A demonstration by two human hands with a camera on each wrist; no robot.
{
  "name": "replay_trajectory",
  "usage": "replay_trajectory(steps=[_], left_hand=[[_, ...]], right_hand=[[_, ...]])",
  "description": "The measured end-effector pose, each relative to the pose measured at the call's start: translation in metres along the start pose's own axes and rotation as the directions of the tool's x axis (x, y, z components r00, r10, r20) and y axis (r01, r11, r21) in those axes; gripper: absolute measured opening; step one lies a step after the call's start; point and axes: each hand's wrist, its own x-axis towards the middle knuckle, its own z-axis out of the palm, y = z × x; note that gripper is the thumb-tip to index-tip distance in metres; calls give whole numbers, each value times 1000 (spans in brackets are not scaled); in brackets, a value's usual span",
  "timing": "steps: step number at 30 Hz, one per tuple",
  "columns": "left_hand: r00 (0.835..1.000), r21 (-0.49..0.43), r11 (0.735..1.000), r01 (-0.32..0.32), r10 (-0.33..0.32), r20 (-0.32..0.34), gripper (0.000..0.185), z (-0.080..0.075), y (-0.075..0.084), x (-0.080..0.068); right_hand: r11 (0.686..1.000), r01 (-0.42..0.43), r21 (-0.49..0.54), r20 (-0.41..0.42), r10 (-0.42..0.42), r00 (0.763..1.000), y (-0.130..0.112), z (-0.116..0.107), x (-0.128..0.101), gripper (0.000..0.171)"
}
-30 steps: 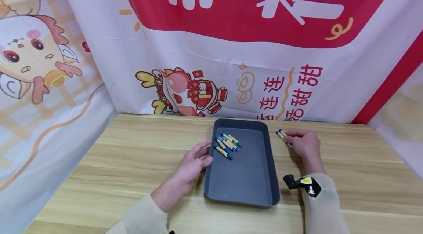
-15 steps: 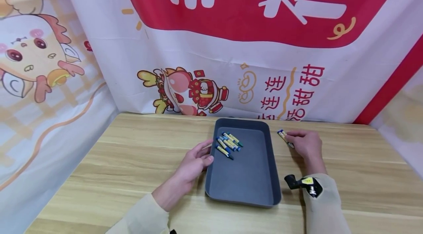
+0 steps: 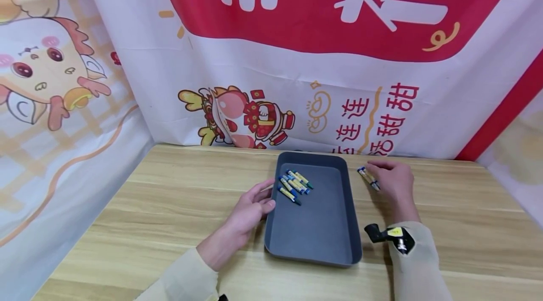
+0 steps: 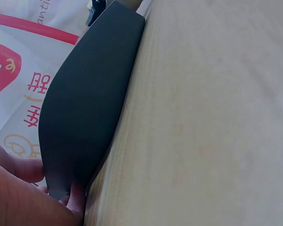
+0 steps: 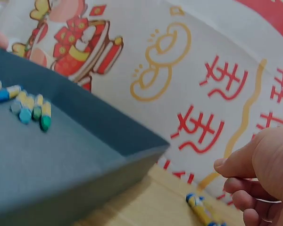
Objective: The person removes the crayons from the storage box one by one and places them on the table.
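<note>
A wooden table (image 3: 169, 197) stands in a corner hung with printed banners (image 3: 297, 55), red and white with cartoon figures. On it a dark grey tray (image 3: 314, 239) holds a cluster of crayons (image 3: 294, 182) in its far left part. The left hand (image 3: 250, 209) rests with relaxed, nearly straight fingers against the tray's left wall. The right hand (image 3: 392, 180) lies right of the tray, fingers loosely curled over a crayon (image 3: 368, 177) on the table; the crayon lies just beside the fingertips, and whether they pinch it cannot be told. Since a second ago the right hand has drawn back slightly, showing more of that crayon; the left hand and tray have stayed.
</note>
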Motion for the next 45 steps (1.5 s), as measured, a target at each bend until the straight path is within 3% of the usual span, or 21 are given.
replay_trajectory(steps=[6, 19, 29, 37, 45], left_hand=[[1000, 2, 1000, 4, -4, -6, 62, -1, 0, -1], [1000, 2, 1000, 2, -2, -11, 61, 1, 0, 0], [1000, 6, 1000, 10, -10, -8, 61, 1, 2, 1], [1000, 3, 1000, 7, -7, -10, 61, 0, 1, 1], [1000, 0, 1000, 10, -10, -12, 61, 1, 1, 1]], right_hand=[[996, 76, 52, -23, -75, 997, -21, 3, -9, 41], [974, 201, 103, 5, -203, 979, -60, 17, -33, 40], [954, 268, 132, 41, -275, 960, -75, 45, -49, 29], [924, 349, 157, -16, -351, 936, -83, 63, -56, 23], [916, 346, 202, 34, -360, 932, -89, 69, -64, 24]])
